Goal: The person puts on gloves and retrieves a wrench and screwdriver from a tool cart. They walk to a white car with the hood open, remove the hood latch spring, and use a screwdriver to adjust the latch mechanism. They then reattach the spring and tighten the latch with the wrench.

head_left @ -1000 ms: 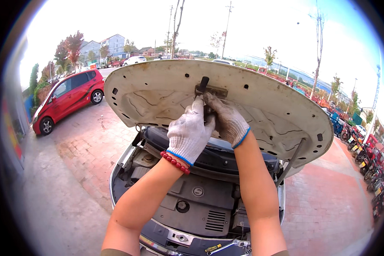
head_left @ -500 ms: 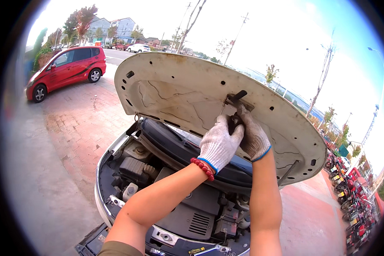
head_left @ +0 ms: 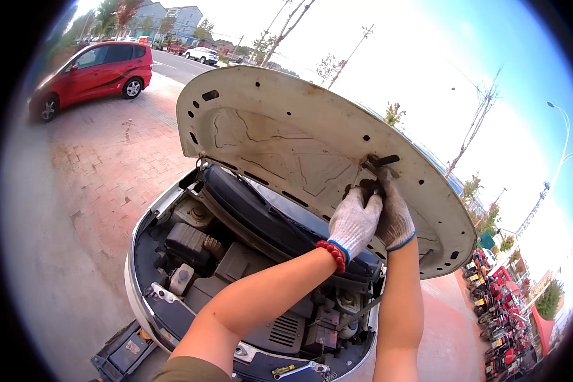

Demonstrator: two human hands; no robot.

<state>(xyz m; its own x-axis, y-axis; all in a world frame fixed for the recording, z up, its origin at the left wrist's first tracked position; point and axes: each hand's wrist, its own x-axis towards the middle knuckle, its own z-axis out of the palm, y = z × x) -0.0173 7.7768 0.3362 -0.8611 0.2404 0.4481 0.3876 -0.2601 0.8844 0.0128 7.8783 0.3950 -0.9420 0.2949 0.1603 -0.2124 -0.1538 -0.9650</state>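
Note:
The raised cream-white car hood (head_left: pixel 261 118) shows its underside, with a hood latch (head_left: pixel 383 162) and its black lever near the front edge. Both of my hands wear white knit gloves with blue cuffs, soiled dark at the fingers. My left hand (head_left: pixel 355 219), a red bead bracelet at its wrist, is closed with bent fingers just below the latch. Right beside it, my right hand (head_left: pixel 395 213) reaches up with its fingers curled against the latch. Whatever sits between the dark fingertips is hidden.
Below lies the open engine bay with a black engine cover (head_left: pixel 248 293). A wrench (head_left: pixel 296 369) and a yellow-handled screwdriver (head_left: pixel 282 369) rest on the front panel. A prop rod (head_left: pixel 363 311) rises at the right. A red car (head_left: pixel 99 73) and parked motorcycles (head_left: pixel 506 312) stand farther off.
My view has shifted, so the hood and hands sit farther right in the picture. Both hands stay together at the latch, with the left fingers slightly rearranged.

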